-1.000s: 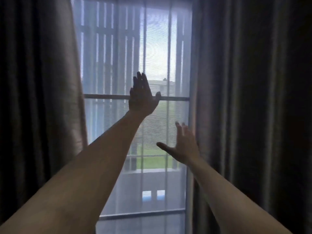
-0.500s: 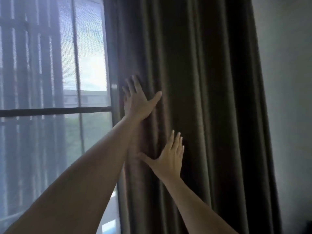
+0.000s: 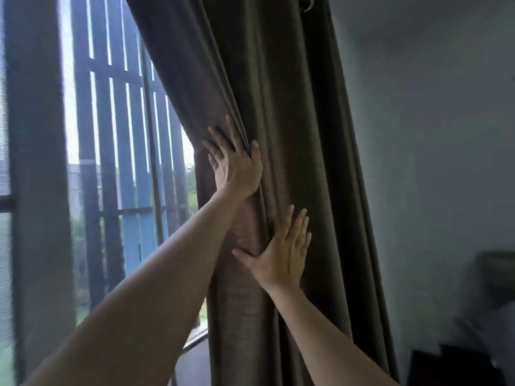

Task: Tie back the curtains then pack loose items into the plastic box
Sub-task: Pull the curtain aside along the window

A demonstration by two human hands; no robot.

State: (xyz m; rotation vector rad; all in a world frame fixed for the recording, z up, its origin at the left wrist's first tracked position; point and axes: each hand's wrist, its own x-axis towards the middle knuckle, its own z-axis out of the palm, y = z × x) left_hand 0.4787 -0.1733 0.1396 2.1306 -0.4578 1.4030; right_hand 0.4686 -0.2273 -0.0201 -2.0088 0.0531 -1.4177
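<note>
- Since the frame 0.5 s ago, the curtain (image 3: 292, 107) edge went further to the right and is more bunched. More glass shows beside it, and both hands stay on the cloth.
- Nearest to me are the two bare forearms: left forearm (image 3: 139, 302) comes up from the bottom-left corner, right forearm (image 3: 320, 330) from bottom centre. They are close together but not crossing.
- Right hand (image 3: 281, 254) is the lower one. It lies flat on the folds w/ palm on the cloth, fingers straight and almost together pointing up, thumb spread out to the left. It pinches nothing.
- Left hand (image 3: 237, 165) is higher, on the gathered inner edge of the curtain. Fingers are straight and a bit spread on the cloth, thumb laid over a fold on the right side. It presses and does not grasp, as far as I see.
- Curtain is dark brown-grey, hanging in deep vertical folds approx. at the centre. Its upper part slants from top-left down to where the left hand pushes. A metal ring (image 3: 306, 4) shows at the top edge.
- Behind and left is the window (image 3: 117, 135), w/ vertical bars, bright sky and some green outside.
- Right of the curtain is a plain grey wall (image 3: 432, 135). Dark furniture (image 3: 459, 366) is in the bottom-right corner, too blurred to tell what it is.
- Plastic box is not in view.
</note>
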